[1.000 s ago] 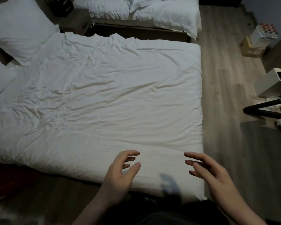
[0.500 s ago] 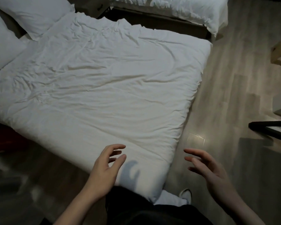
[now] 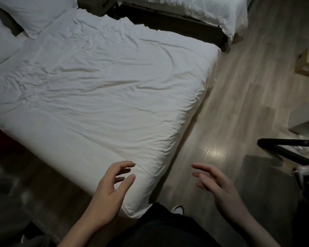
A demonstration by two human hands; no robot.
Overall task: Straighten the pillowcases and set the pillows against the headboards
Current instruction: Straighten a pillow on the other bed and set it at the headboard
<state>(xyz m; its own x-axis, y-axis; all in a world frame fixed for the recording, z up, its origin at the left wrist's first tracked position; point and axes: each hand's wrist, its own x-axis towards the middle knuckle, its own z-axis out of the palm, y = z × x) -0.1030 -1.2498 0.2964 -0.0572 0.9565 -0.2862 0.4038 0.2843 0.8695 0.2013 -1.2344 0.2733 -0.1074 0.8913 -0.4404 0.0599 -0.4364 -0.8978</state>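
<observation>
1. Currently my left hand (image 3: pixel 111 191) and right hand (image 3: pixel 216 184) hang empty, fingers apart and loosely curved, at the foot corner of the duvet (image 3: pixel 103 90)
2. Both pillows (image 3: pixel 32 13) lie well apart from me at the far end
3. Risk, as I judge it: leaning across would crease the cover further
4. Cotton is soft, wrinkled; pillows plump; floor (image 3: pixel 239 104) is smooth plank

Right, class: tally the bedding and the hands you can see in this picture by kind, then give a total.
Pillows: 2, one and another
Duvets: 2, near and far
Hands: 2, left hand and right hand
Total: 6
</observation>
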